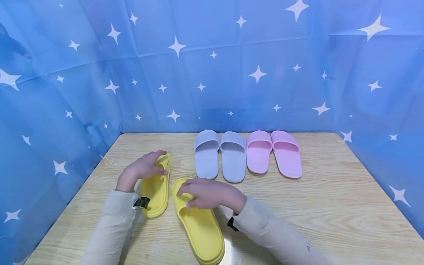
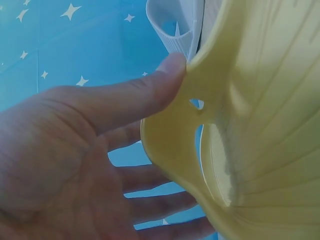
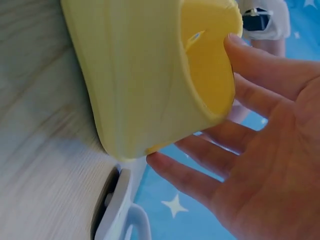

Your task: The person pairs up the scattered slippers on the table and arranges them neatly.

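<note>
Two yellow slippers lie on the near left part of the table. My left hand (image 1: pixel 143 168) is at the strap of the left yellow slipper (image 1: pixel 157 191); in the left wrist view the thumb rests on the strap's edge and the fingers reach behind it. Over the strap of the right yellow slipper (image 1: pixel 202 232) my right hand (image 1: pixel 210 193) bends its fingers. The right wrist view shows the thumb at the foot opening and the fingertips along the strap's side. The toe of the left slipper is partly hidden by the left hand.
A grey-blue pair of slippers (image 1: pixel 233 162) stands side by side at the wooden table's (image 1: pixel 331 206) back. Touching it on the right is a pink pair (image 1: pixel 288 162). Blue star-patterned cloth (image 1: pixel 218 84) encloses the table's back and sides.
</note>
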{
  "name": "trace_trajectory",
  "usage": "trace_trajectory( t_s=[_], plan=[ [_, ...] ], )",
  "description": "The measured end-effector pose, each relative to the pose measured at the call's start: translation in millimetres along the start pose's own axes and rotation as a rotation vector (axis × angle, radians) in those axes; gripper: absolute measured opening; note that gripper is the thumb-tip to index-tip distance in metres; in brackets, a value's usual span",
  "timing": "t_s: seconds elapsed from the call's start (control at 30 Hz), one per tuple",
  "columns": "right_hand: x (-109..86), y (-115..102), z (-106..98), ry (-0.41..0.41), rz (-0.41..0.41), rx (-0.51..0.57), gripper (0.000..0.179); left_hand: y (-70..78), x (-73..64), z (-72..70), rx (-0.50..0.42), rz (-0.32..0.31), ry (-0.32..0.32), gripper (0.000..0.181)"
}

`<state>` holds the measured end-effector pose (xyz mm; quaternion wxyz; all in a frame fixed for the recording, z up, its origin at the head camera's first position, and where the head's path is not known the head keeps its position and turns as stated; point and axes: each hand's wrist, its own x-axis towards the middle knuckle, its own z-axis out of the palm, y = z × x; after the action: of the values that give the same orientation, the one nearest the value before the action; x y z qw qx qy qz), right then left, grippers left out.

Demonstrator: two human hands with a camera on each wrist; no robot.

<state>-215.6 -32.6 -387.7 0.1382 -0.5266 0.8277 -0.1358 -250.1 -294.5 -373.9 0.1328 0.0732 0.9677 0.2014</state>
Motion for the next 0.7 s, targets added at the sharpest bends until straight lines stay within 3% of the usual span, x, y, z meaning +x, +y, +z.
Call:
trace_trajectory(
  t_s=[0.37,0.53,0.7],
  plan=[
    [52.9,16.0,-5.3,0.046,0.065,0.093,0.038,-9.2,0.7,-2.5,-0.007,0.015,0.011,0.068],
    [62.0,24.3,-3.3,0.17,0.096,0.122,0.031,-12.3,1.1,-3.1,-0.003,0.012,0.03,0.068],
    [56.9,27.4,-7.1,0.29,0.093,0.082,0.03,-16.4,3.7,-7.0,0.036,-0.029,0.084,0.069]
  ],
)
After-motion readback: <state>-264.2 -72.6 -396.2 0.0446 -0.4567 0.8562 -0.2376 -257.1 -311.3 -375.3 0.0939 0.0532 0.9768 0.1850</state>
